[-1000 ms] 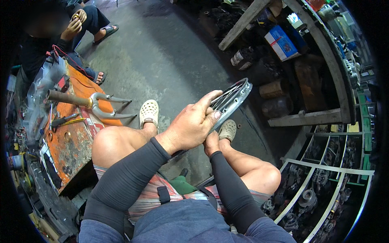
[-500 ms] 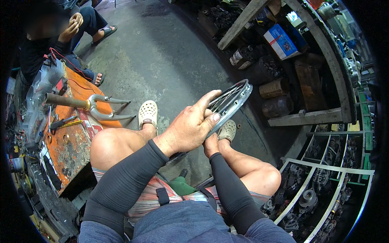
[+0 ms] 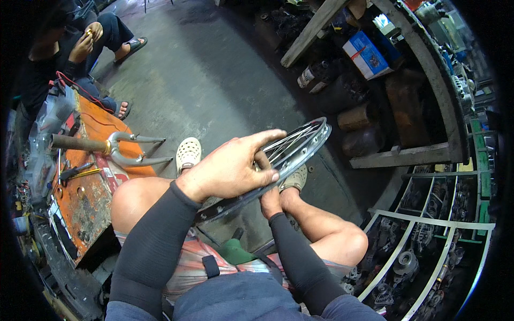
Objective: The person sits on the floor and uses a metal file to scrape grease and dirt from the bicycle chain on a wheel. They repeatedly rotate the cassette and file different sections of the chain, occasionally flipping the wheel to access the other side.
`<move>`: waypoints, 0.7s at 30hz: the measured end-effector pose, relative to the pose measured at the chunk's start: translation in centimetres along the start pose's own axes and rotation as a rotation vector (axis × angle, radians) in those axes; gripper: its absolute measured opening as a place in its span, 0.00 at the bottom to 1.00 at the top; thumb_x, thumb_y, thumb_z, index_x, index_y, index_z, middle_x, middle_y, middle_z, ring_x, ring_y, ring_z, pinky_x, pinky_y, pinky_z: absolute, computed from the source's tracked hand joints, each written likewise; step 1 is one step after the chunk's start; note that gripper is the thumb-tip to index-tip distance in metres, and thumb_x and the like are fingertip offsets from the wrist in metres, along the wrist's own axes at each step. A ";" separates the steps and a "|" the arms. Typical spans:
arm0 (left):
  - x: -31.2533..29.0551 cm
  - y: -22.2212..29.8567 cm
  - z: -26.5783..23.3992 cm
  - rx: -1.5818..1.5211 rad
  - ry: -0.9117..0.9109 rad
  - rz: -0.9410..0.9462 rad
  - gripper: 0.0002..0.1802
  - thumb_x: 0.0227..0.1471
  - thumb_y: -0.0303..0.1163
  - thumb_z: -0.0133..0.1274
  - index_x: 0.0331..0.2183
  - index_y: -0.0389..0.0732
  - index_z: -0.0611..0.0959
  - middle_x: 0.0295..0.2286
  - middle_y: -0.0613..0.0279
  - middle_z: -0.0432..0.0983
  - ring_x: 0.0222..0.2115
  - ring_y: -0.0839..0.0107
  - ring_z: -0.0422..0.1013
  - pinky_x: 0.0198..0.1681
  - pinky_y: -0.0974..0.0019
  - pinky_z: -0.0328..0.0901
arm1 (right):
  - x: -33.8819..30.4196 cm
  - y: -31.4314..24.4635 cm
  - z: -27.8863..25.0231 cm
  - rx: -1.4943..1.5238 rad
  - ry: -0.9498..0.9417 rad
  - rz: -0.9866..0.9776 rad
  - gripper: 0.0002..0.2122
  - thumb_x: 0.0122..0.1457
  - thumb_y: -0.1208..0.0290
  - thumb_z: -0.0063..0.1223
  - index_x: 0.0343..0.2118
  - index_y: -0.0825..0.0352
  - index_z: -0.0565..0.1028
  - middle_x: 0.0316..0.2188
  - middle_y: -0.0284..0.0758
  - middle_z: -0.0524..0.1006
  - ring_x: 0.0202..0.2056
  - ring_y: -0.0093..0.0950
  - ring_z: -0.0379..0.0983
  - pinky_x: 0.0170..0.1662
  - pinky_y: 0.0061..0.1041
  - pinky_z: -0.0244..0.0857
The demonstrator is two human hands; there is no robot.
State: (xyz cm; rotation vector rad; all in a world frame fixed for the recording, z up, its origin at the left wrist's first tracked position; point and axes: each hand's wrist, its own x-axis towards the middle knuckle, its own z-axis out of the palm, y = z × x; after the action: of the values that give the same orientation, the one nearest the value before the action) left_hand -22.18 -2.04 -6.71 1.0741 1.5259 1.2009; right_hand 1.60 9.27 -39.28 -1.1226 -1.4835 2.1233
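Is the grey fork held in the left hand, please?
No, the left hand holds a spoked wheel; the fork lies on the orange surface.

Before me is the wheel (image 3: 308, 156), my left hand (image 3: 233, 165) over it, my right hand (image 3: 271, 203) beneath. On the bench (image 3: 72, 211) at my left lie a fork (image 3: 121, 154) and tools (image 3: 68, 174); to my right, parts (image 3: 405, 265) sit in a rack (image 3: 428, 219).

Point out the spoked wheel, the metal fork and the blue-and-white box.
Spoked wheel (image 3: 301, 158): head view, on its rim.
Metal fork (image 3: 115, 151): head view, on its crown.
Blue-and-white box (image 3: 373, 58): head view, on its blue side.
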 end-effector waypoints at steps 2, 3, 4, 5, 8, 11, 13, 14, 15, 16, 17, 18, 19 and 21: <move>0.0 0.0 -0.4 0.025 -0.026 -0.018 0.48 0.59 0.29 0.73 0.76 0.41 0.70 0.30 0.66 0.84 0.30 0.80 0.73 0.38 0.67 0.72 | -0.1 0.6 -0.3 -0.001 -0.048 0.011 0.35 0.77 0.35 0.51 0.66 0.67 0.70 0.56 0.37 0.80 0.54 0.31 0.79 0.58 0.36 0.78; 0.1 -0.2 -0.4 -0.004 -0.012 -0.035 0.50 0.55 0.30 0.76 0.75 0.43 0.72 0.32 0.67 0.84 0.30 0.80 0.73 0.36 0.69 0.71 | -0.2 0.7 -0.7 -0.010 -0.065 0.038 0.34 0.78 0.36 0.51 0.67 0.66 0.70 0.57 0.37 0.80 0.56 0.31 0.79 0.60 0.36 0.78; 0.1 -0.2 -0.4 0.012 0.003 -0.036 0.50 0.55 0.30 0.76 0.75 0.43 0.72 0.33 0.67 0.84 0.30 0.80 0.73 0.36 0.69 0.71 | -0.4 0.4 -0.7 -0.017 -0.086 0.067 0.34 0.78 0.36 0.51 0.68 0.65 0.70 0.59 0.37 0.80 0.59 0.31 0.79 0.61 0.36 0.78; 0.2 -0.1 -0.6 0.028 0.018 -0.038 0.50 0.54 0.29 0.76 0.75 0.43 0.72 0.34 0.67 0.84 0.30 0.80 0.73 0.36 0.69 0.71 | -0.5 0.1 -0.8 0.001 -0.097 0.081 0.34 0.78 0.36 0.51 0.68 0.65 0.69 0.60 0.38 0.80 0.59 0.32 0.79 0.62 0.37 0.78; 0.9 0.1 -1.0 0.007 0.041 -0.078 0.53 0.51 0.29 0.79 0.74 0.43 0.73 0.35 0.69 0.83 0.29 0.81 0.72 0.35 0.70 0.70 | -0.5 -0.7 -0.8 0.018 -0.087 0.108 0.36 0.77 0.36 0.51 0.69 0.67 0.69 0.61 0.40 0.79 0.60 0.33 0.79 0.63 0.38 0.77; 1.8 0.5 -1.2 -0.046 0.062 -0.135 0.55 0.48 0.29 0.80 0.75 0.43 0.73 0.35 0.69 0.83 0.30 0.83 0.71 0.35 0.73 0.69 | -0.2 0.0 -1.2 0.024 -0.091 0.110 0.37 0.77 0.36 0.52 0.69 0.69 0.69 0.61 0.42 0.79 0.60 0.34 0.79 0.63 0.38 0.77; 2.4 1.1 -1.5 -0.074 0.070 -0.178 0.55 0.48 0.29 0.80 0.75 0.43 0.73 0.35 0.70 0.83 0.30 0.84 0.71 0.35 0.74 0.68 | 0.2 -0.2 -1.6 -0.019 -0.087 0.112 0.35 0.78 0.39 0.52 0.67 0.71 0.69 0.59 0.42 0.80 0.58 0.33 0.80 0.62 0.38 0.77; 2.6 1.1 -1.6 -0.089 0.077 -0.204 0.56 0.48 0.29 0.80 0.75 0.43 0.73 0.35 0.70 0.82 0.30 0.84 0.70 0.35 0.74 0.68 | 0.4 -0.3 -1.5 -0.022 -0.084 0.113 0.34 0.79 0.39 0.51 0.67 0.71 0.69 0.58 0.42 0.80 0.57 0.33 0.79 0.61 0.38 0.77; 2.9 1.0 -1.7 -0.088 0.087 -0.211 0.56 0.48 0.28 0.80 0.74 0.42 0.73 0.34 0.70 0.82 0.30 0.85 0.70 0.35 0.75 0.67 | 0.4 -0.6 -1.1 -0.024 -0.082 0.113 0.34 0.79 0.40 0.51 0.67 0.72 0.69 0.58 0.42 0.80 0.56 0.32 0.79 0.61 0.38 0.77; 3.3 1.0 -1.7 -0.097 0.084 -0.214 0.56 0.47 0.28 0.81 0.74 0.42 0.73 0.34 0.70 0.82 0.29 0.85 0.70 0.35 0.75 0.67 | 0.4 -0.6 -1.1 -0.026 -0.074 0.113 0.34 0.80 0.40 0.51 0.67 0.72 0.69 0.57 0.42 0.80 0.55 0.32 0.79 0.60 0.38 0.78; 3.6 1.0 -1.7 -0.106 0.082 -0.217 0.56 0.47 0.28 0.81 0.74 0.42 0.73 0.34 0.70 0.82 0.29 0.85 0.70 0.35 0.75 0.67 | 0.4 -0.6 -1.2 -0.041 -0.067 0.099 0.33 0.80 0.42 0.51 0.67 0.73 0.69 0.55 0.42 0.79 0.53 0.31 0.79 0.58 0.37 0.78; 3.9 1.1 -1.7 -0.115 0.082 -0.221 0.56 0.47 0.28 0.81 0.75 0.41 0.73 0.34 0.70 0.82 0.29 0.86 0.70 0.35 0.76 0.67 | 0.5 -0.7 -1.3 -0.047 -0.067 0.101 0.33 0.80 0.42 0.52 0.67 0.73 0.69 0.56 0.42 0.79 0.53 0.31 0.79 0.58 0.37 0.78; 4.2 1.0 -1.7 -0.121 0.076 -0.223 0.57 0.47 0.28 0.81 0.75 0.41 0.73 0.34 0.70 0.82 0.29 0.86 0.70 0.34 0.76 0.67 | 0.6 -0.2 -1.7 -0.053 -0.065 0.104 0.33 0.80 0.42 0.52 0.67 0.73 0.69 0.56 0.42 0.79 0.53 0.30 0.79 0.58 0.36 0.78; 4.6 1.0 -1.6 -0.134 0.068 -0.229 0.57 0.47 0.29 0.82 0.75 0.41 0.72 0.34 0.70 0.81 0.29 0.86 0.70 0.34 0.77 0.67 | 0.8 0.8 -2.1 -0.059 -0.053 0.123 0.31 0.81 0.45 0.52 0.67 0.72 0.69 0.57 0.41 0.79 0.53 0.30 0.79 0.58 0.34 0.78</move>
State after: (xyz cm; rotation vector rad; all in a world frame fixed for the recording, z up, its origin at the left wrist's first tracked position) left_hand -24.69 2.18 -6.11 0.7551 1.5504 1.1713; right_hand 2.84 10.83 -40.68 -1.2163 -1.5473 2.2200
